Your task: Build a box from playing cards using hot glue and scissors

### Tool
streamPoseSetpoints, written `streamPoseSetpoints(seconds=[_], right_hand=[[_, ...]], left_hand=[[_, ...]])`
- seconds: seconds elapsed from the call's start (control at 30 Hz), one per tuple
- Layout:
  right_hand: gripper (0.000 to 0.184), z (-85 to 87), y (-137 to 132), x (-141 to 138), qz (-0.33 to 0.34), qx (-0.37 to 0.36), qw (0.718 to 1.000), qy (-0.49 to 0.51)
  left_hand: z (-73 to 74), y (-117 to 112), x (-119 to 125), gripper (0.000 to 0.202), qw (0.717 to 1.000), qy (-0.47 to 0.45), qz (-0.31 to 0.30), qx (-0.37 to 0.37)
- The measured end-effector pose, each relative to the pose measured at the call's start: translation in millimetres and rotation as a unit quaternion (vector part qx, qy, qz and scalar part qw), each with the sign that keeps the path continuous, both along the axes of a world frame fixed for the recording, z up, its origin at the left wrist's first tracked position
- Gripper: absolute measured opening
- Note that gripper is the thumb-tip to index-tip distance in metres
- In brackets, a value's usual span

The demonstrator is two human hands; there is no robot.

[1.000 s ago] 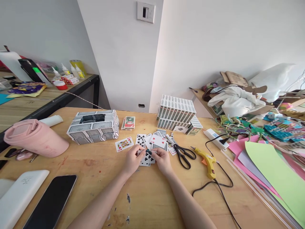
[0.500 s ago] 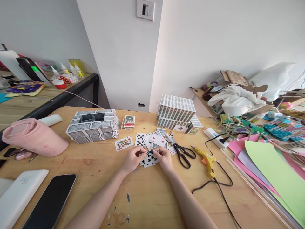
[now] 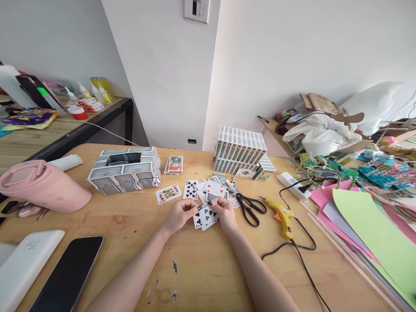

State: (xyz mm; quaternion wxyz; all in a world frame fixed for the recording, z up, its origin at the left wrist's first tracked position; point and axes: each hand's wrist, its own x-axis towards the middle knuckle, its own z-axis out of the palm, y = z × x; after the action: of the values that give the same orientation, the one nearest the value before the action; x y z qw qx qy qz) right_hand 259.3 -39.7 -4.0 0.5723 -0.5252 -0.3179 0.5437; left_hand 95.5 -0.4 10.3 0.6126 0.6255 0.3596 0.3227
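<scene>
Both hands meet over a clubs playing card (image 3: 205, 216) lying face up on the wooden table (image 3: 208, 268). My left hand (image 3: 180, 213) pinches the card's left edge with curled fingers. On the card's right edge rests my right hand (image 3: 224, 211), fingers bent and gripping it. Just beyond the hands lie loose cards (image 3: 208, 189), among them a king (image 3: 168, 193) and a red two. A box covered in card backs (image 3: 125, 169) stands at the back left.
Black scissors (image 3: 249, 207) and a yellow glue gun (image 3: 281, 212) with its black cord lie right of the hands. Stacked card packs (image 3: 241, 150) stand behind. Coloured paper sheets (image 3: 367, 221) fill the right; a pink roll (image 3: 42, 185), phone (image 3: 69, 275) and white case (image 3: 24, 266) sit left.
The card has shifted slightly between my fingers and now shows more of its face. My hands stay at the same spot; the camera dipped a little.
</scene>
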Motion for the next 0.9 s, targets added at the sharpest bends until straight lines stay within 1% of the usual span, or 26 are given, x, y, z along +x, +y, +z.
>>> streamPoseSetpoints(seconds=[0.1,0.2,0.3,0.43,0.6,0.73,0.9], right_hand=[[0.028,0.2,0.0,-0.7,0.005,-0.009,1.0,-0.004],[0.029,0.1,0.5,-0.8,0.003,-0.004,1.0,-0.011],[0.03,0.2,1.6,0.0,-0.007,-0.004,1.0,-0.019],[0.031,-0.8,2.4,1.4,-0.008,-0.006,1.0,-0.024],[0.032,-4.9,2.6,3.2,-0.012,-0.009,1.0,-0.013],[0.033,-6.3,3.1,4.1,-0.01,-0.014,1.0,-0.008],[0.034,-4.8,3.7,3.7,-0.012,-0.018,1.0,-0.006]], left_hand=[[-0.8,0.7,0.4,0.022,1.0,-0.004,0.003,-0.009],[0.5,1.1,0.5,0.019,1.0,-0.01,0.004,-0.012],[2.9,1.4,-0.3,0.015,1.0,0.003,-0.004,-0.009],[4.9,1.4,-0.6,0.017,1.0,0.019,-0.01,-0.008],[2.0,1.5,1.9,0.014,1.0,0.011,0.0,-0.027],[-0.7,2.3,2.8,0.015,1.0,0.015,0.009,-0.023],[2.7,2.0,1.5,0.015,0.999,0.027,0.003,-0.018]])
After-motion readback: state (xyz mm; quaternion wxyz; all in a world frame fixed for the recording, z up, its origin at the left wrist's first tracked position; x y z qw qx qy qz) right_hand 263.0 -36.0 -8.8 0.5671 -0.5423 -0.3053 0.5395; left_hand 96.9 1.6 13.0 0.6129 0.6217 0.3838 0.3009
